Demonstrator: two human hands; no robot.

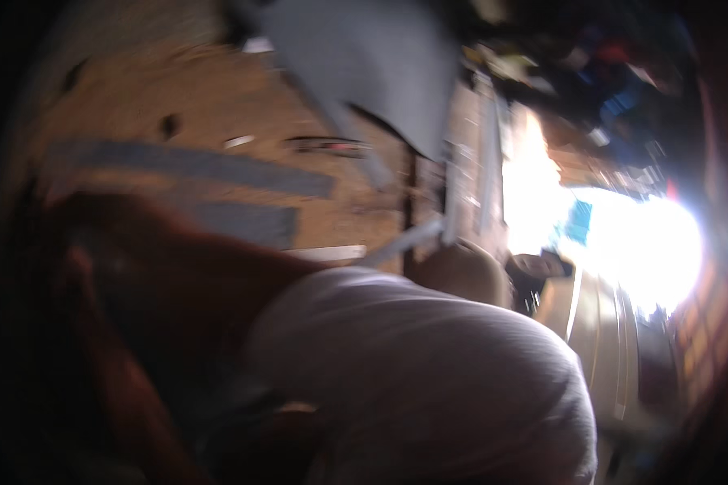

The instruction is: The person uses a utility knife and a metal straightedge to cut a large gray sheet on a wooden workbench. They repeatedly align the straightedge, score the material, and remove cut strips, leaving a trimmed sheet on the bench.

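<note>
My right arm, in a white short sleeve, reaches across the view to the left, and my right hand is dark and smeared at the far left. Below it, a second forearm rises from the lower edge to my left hand, close to the right one. Shadow and motion hide the fingers of both hands and anything they may hold. Nearest to the hands lie a long flat grey strip and a shorter grey piece, both on a tan wooden surface.
A large grey sheet stands out at the top. A thin dark and red object and a pale strip lie on the wood. Beyond my sleeve is a rounded beige object. Blurred clutter fills the upper right, above glaring light.
</note>
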